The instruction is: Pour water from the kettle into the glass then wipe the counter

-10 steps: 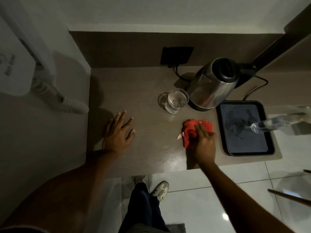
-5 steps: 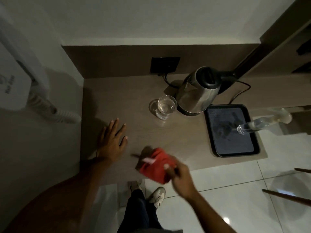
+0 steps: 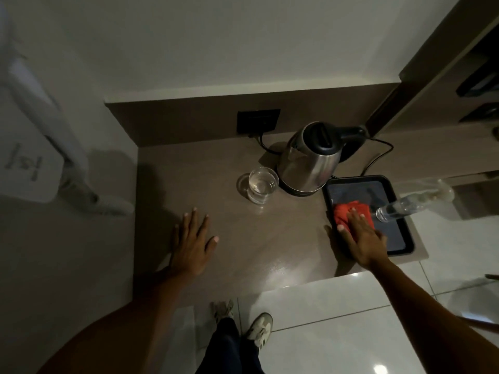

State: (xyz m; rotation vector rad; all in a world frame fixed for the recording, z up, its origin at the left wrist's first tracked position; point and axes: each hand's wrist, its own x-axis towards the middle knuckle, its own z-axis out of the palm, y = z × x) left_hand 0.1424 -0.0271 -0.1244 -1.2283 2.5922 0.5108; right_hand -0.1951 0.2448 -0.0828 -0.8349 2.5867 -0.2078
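Note:
A steel kettle [image 3: 307, 163] with a black lid stands on its base at the back of the brown counter [image 3: 210, 179]. Just left of it stands a clear glass [image 3: 262, 184] with water in it. My right hand [image 3: 361, 236] lies flat on a red cloth [image 3: 348, 210], pressing it onto the left part of the black tray [image 3: 399, 238]. My left hand [image 3: 193, 241] rests flat on the counter at the left, fingers spread, holding nothing.
A clear plastic bottle [image 3: 405, 205] lies across the tray's right side. A black wall socket [image 3: 258, 121] with a cord sits behind the kettle. The counter's front edge drops to a white tiled floor [image 3: 337, 319], where my shoes show.
My right hand swept the red cloth from the counter's middle to its front edge, then right onto the tray. The left hand stayed flat on the counter.

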